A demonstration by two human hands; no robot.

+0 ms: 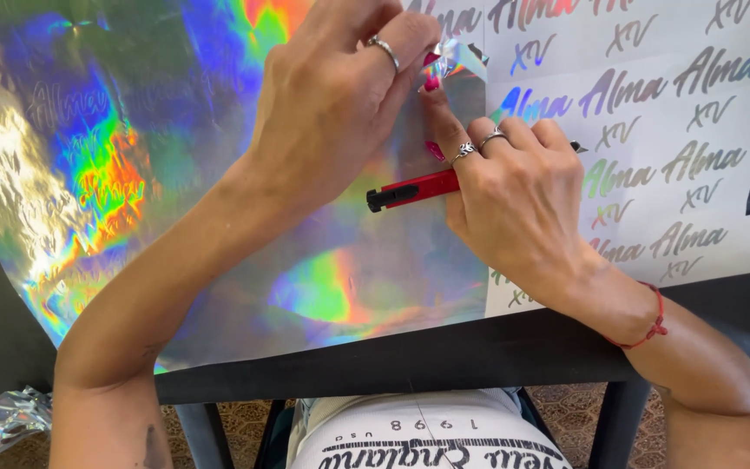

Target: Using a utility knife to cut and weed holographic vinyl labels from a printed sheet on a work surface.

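Note:
A large holographic rainbow vinyl sheet [132, 174] lies on a dark table [444, 352]. Its right part is weeded down to white backing [740, 234] with rows of shiny cut lettering. My left hand [332, 95] reaches across and pinches a lifted strip of the holographic film [462, 59] at the boundary between foil and backing. My right hand [514, 195] rests on the sheet just below, gripping a red craft knife [414, 189] whose black end points left; its forefinger presses the sheet beside the lifted strip. Both hands wear rings.
The table's front edge runs across the lower part of the view. A crumpled scrap of holographic film [6, 421] hangs at the lower left. My lap in a white printed shirt [427, 434] shows below the table, over a patterned floor [245, 426].

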